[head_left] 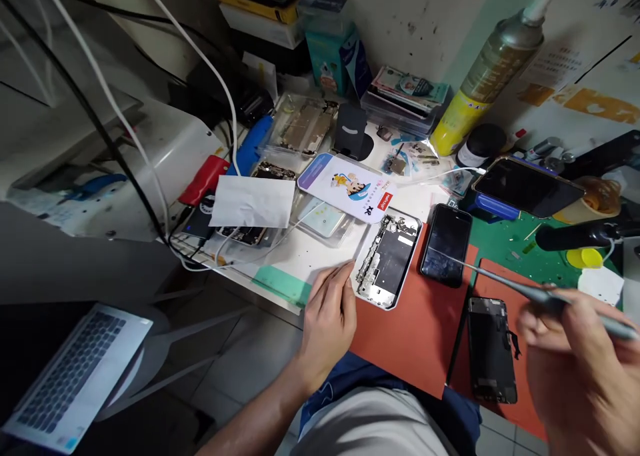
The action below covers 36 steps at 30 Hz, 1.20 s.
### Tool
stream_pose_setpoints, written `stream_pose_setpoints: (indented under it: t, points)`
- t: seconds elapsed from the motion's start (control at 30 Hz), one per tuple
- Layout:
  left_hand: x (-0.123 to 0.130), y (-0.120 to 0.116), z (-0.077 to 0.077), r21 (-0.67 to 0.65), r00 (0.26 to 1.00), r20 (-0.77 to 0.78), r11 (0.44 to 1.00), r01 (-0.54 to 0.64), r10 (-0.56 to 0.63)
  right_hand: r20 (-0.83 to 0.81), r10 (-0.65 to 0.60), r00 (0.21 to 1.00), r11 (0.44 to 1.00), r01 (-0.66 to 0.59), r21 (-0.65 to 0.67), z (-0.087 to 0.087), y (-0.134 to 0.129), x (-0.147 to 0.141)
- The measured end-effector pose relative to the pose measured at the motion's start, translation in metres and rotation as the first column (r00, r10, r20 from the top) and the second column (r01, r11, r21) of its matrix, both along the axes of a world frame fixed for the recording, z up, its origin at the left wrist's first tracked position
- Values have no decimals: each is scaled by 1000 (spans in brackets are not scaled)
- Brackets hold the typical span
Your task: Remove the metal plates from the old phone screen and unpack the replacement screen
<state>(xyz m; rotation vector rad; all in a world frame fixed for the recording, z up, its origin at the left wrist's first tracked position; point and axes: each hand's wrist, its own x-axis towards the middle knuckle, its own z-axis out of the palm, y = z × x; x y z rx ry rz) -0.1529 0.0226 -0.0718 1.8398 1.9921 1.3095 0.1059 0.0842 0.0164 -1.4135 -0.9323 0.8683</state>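
My left hand rests at the left edge of an opened phone housing, fingers closed against its lower left side. Metal parts and a dark battery show inside the housing, which lies partly on a red mat. My right hand, slightly blurred, grips a slim grey tool with a long pointed tip. Its tip is over a dark phone lying right of the housing; I cannot tell whether they touch. Nearer my right hand lies a detached phone screen with a loose flex cable.
A printed card lies behind the housing, beside a white paper. At the back right, a spray can stands near a propped phone. Cables hang at left. A laptop sits below the bench.
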Motion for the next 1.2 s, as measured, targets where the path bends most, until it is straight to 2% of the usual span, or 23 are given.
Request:
stream_pose_setpoints:
  t: [0.03,0.13,0.23,0.33,0.53,0.7,0.8,1.2]
  points:
    - [0,0,0,3,1000,-2,1000,-1,1,-67,39,997,997,-43,-60,6,10,-20]
    - [0,0,-2,22,1000,-18,1000,-4,4,-145,149,978,989,-149,10,8,39,-63]
    - [-1,0,-4,33,1000,-29,999,0,1,-33,240,970,968,-236,86,-6,63,-80]
    - [-1,1,-5,27,999,-44,1000,3,-2,96,317,943,941,-326,95,-18,76,-86]
    - [0,2,-5,17,994,-107,1000,-23,25,404,361,841,903,-424,74,-25,76,-103]
    - [0,2,-6,24,993,-119,999,-21,24,640,275,717,889,-443,114,-28,71,-113]
    - [0,1,-6,26,994,-108,1000,-14,17,657,254,710,893,-433,122,-30,72,-116]
    - [-2,0,-7,2,998,-64,1000,7,-6,547,312,777,904,-420,80,-32,72,-122]
